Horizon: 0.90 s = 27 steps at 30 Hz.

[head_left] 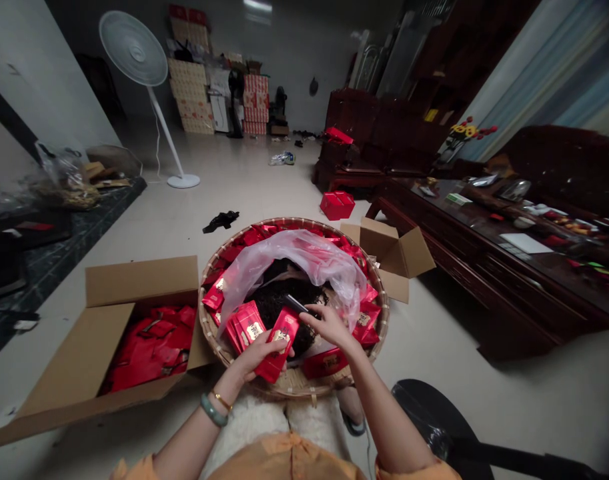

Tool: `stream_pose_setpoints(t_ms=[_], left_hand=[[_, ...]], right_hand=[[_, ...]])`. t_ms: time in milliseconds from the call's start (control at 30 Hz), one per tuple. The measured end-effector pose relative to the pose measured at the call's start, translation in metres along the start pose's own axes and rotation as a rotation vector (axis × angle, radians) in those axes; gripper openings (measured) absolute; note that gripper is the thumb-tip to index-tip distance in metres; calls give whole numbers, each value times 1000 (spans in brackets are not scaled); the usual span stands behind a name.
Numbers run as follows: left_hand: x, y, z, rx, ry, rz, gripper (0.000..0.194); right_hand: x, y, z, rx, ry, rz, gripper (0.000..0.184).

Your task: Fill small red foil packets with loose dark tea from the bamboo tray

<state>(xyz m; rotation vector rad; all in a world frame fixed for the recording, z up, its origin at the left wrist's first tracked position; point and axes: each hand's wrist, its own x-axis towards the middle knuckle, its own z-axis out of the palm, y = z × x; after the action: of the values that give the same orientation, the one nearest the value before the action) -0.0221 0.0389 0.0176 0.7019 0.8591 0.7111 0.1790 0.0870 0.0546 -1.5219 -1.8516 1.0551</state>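
My left hand [257, 357] is closed around a small red packet [279, 343] with gold print, held over the near rim of a round woven basket [219, 347]. My right hand [327, 323] pinches a dark scoop [298, 305] just above the packet's open top. The basket holds a clear plastic bag [304, 260] of dark loose tea [279, 297], with several more red packets [247, 327] lying around it.
An open cardboard box [104, 333] with red packets stands at left, a smaller open box [391, 253] behind the basket at right. A dark wooden table [509, 267] runs along the right. A standing fan [139, 60] and stacked cartons [194, 87] are farther back. A black stool [429, 413] sits near my right.
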Motion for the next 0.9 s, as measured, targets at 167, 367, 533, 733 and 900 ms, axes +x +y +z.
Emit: stream_pose_setpoints(t_ms=[167, 367, 533, 733, 900], left_hand=[[0, 2, 0, 10, -1, 18, 36], [1, -2, -1, 47, -53, 18, 41], [1, -4, -3, 29, -36, 22, 41], [2, 1, -1, -99, -40, -113, 59], [2, 5, 1, -151, -42, -215, 71]], right_hand=[[-1, 3, -7, 23, -44, 39, 49], [-4, 4, -3, -1, -119, -84, 38], [-2, 7, 2, -44, -111, -111, 37], [-4, 7, 6, -53, -102, -143, 35], [-7, 4, 5, -66, -112, -148, 34]])
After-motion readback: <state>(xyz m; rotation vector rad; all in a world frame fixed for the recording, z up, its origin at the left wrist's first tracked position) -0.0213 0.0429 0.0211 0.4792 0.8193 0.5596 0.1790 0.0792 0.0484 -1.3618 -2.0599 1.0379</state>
